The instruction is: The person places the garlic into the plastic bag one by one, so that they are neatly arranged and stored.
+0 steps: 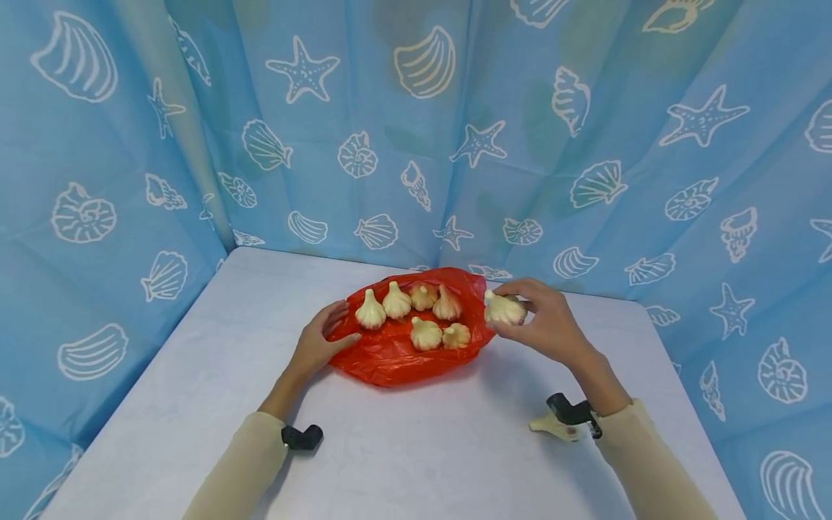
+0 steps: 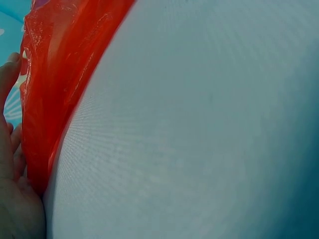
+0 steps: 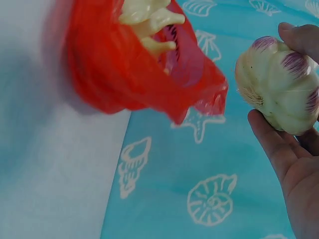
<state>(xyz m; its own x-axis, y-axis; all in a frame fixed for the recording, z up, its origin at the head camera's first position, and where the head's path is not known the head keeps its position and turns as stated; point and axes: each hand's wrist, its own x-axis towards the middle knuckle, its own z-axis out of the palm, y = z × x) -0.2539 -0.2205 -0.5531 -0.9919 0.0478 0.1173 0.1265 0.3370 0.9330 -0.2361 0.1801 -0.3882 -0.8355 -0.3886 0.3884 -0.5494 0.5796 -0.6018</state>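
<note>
A red plastic bag [image 1: 390, 367] lies spread on the table with several garlic bulbs [image 1: 425, 334] in its opening. At its left end rests my left hand [image 1: 316, 344], thumb and fingers spread around the bag's edge. My right hand [image 1: 544, 321] pinches a single garlic bulb [image 3: 279, 84] between thumb and fingers, beside the bag's right end. Purple streaks mark this bulb, and its root end faces the bag in the right wrist view. Another garlic bulb [image 1: 554, 427] lies on the table beneath my right wrist, partly hidden by the black wrist camera.
The white table [image 1: 416, 448] runs back to a blue curtain [image 1: 416, 144] printed with white shells and starfish, which hangs along the back and both sides. A black camera [image 1: 302, 437] is worn on the left wrist and another [image 1: 568, 410] on the right.
</note>
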